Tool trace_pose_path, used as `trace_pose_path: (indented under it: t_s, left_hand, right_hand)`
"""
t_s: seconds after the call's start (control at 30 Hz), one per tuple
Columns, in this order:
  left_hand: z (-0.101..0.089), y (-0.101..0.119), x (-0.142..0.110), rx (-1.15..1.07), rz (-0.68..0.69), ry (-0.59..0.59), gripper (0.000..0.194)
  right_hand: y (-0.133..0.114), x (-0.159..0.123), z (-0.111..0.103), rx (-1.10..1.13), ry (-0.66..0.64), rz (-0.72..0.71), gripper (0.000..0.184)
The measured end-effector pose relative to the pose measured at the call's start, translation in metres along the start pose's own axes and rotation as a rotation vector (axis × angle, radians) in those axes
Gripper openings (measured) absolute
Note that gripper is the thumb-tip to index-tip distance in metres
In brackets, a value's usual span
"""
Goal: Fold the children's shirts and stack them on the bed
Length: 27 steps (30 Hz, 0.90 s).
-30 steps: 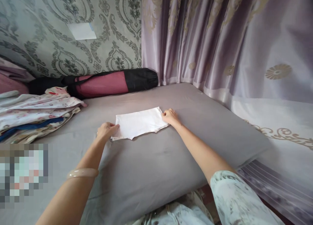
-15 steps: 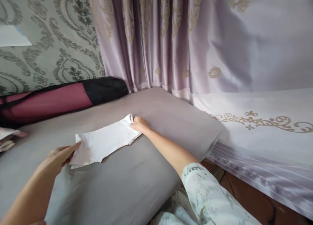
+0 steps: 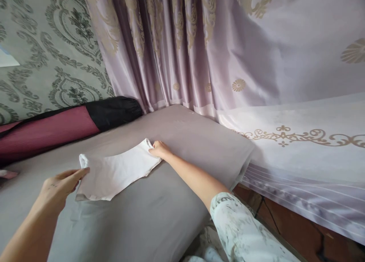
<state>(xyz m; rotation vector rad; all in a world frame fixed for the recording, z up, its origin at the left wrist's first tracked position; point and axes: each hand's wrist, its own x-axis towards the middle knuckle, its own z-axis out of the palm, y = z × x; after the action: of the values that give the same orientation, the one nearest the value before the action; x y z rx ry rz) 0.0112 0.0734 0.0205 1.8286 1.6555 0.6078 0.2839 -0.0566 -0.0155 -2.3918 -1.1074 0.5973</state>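
A white piece of folded cloth, which looks like a small garment, is stretched between my two hands just over the grey bed surface. My left hand pinches its left end, where the upper corner curls up. At the other end, my right hand grips the short edge with fingers closed round it. The cloth sags a little in the middle, its lower edge lying on or close to the bed; I cannot tell which. Its exact kind of garment does not show.
A long pink and black bag lies along the patterned wall at the back left. Lilac curtains hang behind and right of the bed. A bit of pinkish fabric shows at the left edge. Cables run over the brown floor.
The cloth's left end has lifted slightly and its upper corner now curls up. Both hands keep their hold. The view has turned a little to the right.
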Motion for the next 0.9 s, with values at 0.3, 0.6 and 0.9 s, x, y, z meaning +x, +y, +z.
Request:
trace_pose_path:
  t_s: [0.3,0.6,0.9]
  left_hand:
    - [0.035,0.085,-0.034,-0.44,-0.019,-0.136,0.027]
    - [0.149,0.156,-0.081,-0.53,0.204,-0.518,0.027]
    - [0.234,0.198,-0.116,-0.792,0.086,-0.775,0.031]
  right_hand:
    - [0.063,-0.007,-0.059,-0.059,0.16,-0.006,0.02]
    - [0.18,-0.015,-0.165,-0.189,0.253,0.195,0.019]
    - [0.237,-0.005,-0.235,-0.303,0.319,0.424,0.019]
